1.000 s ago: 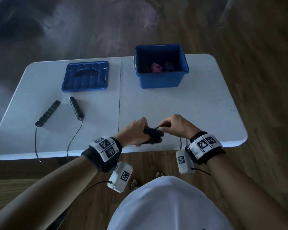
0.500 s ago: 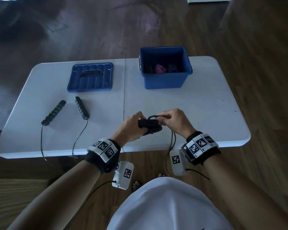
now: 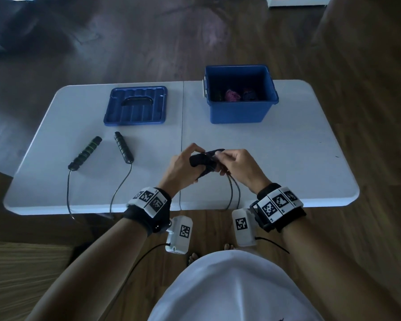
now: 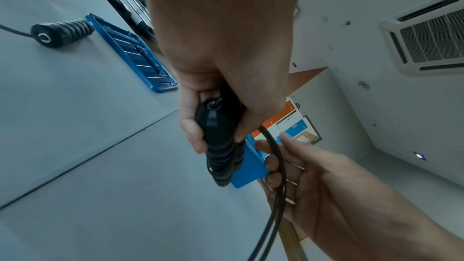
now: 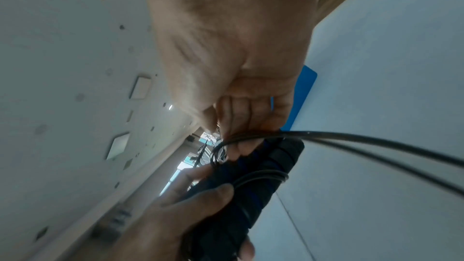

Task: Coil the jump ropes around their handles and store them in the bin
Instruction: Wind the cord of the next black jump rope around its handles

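Now lifted a little farther over the white table (image 3: 287, 158) than a second ago, both hands nearer the blue bin (image 3: 239, 112) and off the near edge where they worked before; wrapping hand swung from beside the bundle round over its top. Two spare handles unmoved on the left, cords trailing over the near edge as before.

Left hand (image 3: 183, 165) clenched round the paired black handles (image 4: 218, 142), thumb on one side, fingertips (image 4: 193, 136) on the other, end cap turned toward the left wrist camera. Right hand (image 3: 237, 166) curled and pinching the black rope (image 5: 364, 142) against the top of the handles, fingers (image 5: 241, 114) folded over the cord. Doubled strand running down from that pinch and over the table's near edge, looped past the right palm in the left wrist view.

Handles ribbed, matte, foam-like, with dark blue bands showing between turns of cord already wound on. Rope thin, smooth, glossy. Green-banded handle (image 3: 85, 152) and plain ribbed black handle (image 3: 123, 147) lying apart on the left half of the table, both cylindrical. Blue lid (image 3: 136, 105) flat, ribbed, with recessed grip, beyond them. Bin rectangular, hard plastic, open, with pink and dark bundles on its floor; exact shapes too dim to tell.
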